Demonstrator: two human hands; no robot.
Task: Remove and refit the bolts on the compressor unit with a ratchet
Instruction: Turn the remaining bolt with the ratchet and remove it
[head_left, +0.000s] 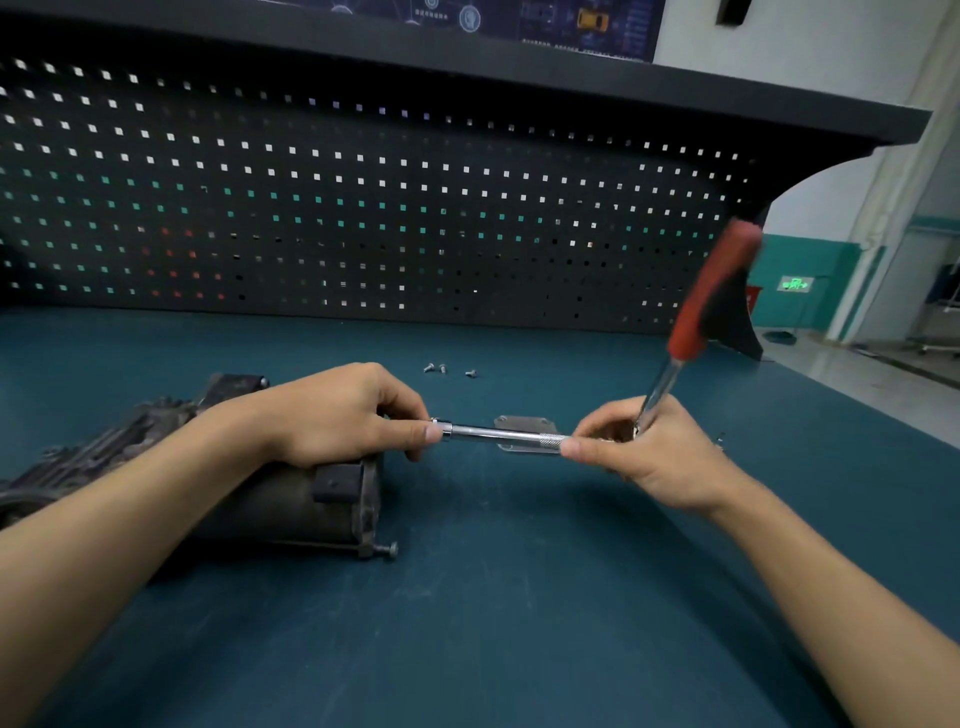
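Note:
The dark compressor unit (291, 499) lies on its side at the left of the blue bench. My left hand (337, 415) rests over its end and pinches the socket end of a chrome extension bar (498, 434). My right hand (644, 447) grips the ratchet head at the bar's other end. The ratchet's red handle (711, 291) sticks up and to the right, blurred. One long bolt (387, 550) protrudes from the compressor's lower flange. Three loose bolts (447, 369) lie on the bench behind the hands.
A small metal plate (524, 423) lies flat on the bench under the extension bar. A black pegboard (363, 208) rises behind the blue bench top (519, 597). The bench's right edge (857, 410) drops to an open floor area.

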